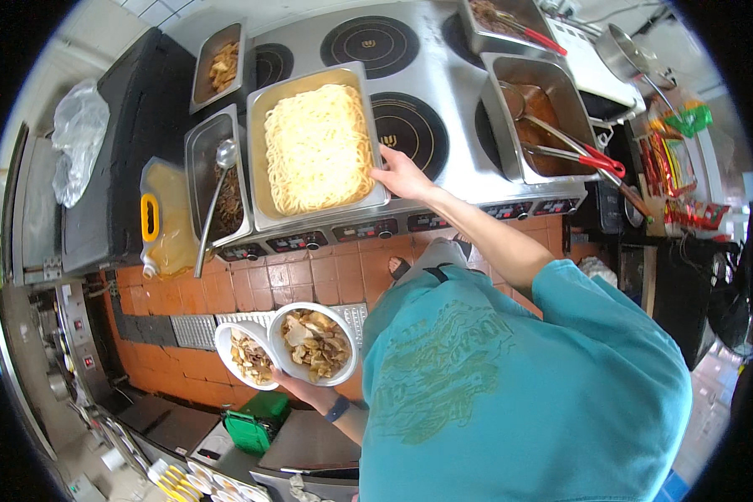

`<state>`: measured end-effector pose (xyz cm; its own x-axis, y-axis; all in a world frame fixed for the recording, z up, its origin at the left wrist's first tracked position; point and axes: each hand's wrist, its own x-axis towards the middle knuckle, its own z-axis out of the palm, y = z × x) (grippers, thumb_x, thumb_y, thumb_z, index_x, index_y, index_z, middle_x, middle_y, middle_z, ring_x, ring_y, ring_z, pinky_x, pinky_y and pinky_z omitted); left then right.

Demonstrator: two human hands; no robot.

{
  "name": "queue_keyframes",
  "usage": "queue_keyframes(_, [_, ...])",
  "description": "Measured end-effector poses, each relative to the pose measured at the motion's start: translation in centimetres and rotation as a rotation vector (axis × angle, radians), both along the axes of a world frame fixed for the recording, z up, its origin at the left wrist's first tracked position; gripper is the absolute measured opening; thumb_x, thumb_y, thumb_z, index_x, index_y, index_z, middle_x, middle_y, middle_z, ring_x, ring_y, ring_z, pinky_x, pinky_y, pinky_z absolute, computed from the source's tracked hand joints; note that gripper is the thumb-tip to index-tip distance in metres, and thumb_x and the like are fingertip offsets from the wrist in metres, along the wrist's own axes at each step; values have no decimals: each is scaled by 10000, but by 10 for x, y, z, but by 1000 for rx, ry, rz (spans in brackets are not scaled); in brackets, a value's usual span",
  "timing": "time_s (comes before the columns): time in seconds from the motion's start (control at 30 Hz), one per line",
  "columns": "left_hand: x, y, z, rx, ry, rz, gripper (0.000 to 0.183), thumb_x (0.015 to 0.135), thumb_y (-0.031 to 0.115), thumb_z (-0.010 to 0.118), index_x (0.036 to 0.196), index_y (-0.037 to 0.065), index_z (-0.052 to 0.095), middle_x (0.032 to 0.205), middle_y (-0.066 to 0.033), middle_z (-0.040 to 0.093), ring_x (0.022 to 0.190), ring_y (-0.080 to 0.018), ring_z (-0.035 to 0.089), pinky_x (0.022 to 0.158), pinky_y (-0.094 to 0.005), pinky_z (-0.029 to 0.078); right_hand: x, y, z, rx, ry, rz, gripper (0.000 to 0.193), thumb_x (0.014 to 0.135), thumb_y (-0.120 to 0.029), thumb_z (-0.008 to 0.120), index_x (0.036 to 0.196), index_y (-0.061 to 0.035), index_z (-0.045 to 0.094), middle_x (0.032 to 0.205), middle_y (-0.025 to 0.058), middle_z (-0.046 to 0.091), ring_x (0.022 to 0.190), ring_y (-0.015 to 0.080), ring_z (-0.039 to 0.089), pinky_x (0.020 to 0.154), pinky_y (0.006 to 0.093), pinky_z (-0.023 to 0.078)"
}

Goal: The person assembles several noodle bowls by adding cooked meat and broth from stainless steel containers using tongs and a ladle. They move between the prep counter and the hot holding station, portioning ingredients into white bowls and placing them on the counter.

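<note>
Two bowls [352,350] held in left hand [299,385], right hand [403,176] grasping noodle tray [258,182] by its edge

Steel stovetop [443,84] beneath noodle tray [258,142] and sauce tray [527,69].

Rectangular steel pan [257,167] sitting at the front left of the stovetop [443,79], pale yellow noodles [316,151] filling it, round white bowl [223,345] tilting beside a second bowl [289,368], both holding brown-and-cream pieces [316,341]
</note>
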<state>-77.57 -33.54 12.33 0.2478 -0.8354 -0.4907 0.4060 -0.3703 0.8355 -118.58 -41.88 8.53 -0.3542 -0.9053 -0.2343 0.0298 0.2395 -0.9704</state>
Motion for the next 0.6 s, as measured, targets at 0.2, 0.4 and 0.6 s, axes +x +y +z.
queue_keyframes(0.2, [-5,0,6,28,-25,18,684,1021,523,335,1434,-11,444,1420,-153,506,1274,-294,518,1069,-426,436,-5,-10,8,110,56,110,541,959,-134,593,1467,-26,442,823,68,680,570,100,583,511,256,495])
queue_keyframes(0.4, [4,9,-1,-11,76,12,644,1028,501,352,1420,2,454,1423,-145,509,1277,-288,521,1075,-420,430,31,-4,6,66,24,34,522,951,-138,613,1421,17,448,841,131,685,567,133,619,492,284,512])
queue_keyframes(0.6, [11,14,-2,-26,26,47,684,1022,522,369,1453,-6,414,1438,-150,492,1295,-296,508,1089,-421,417,47,-11,-1,86,67,-45,535,993,-208,603,1479,-83,417,894,56,702,633,88,591,500,244,458])
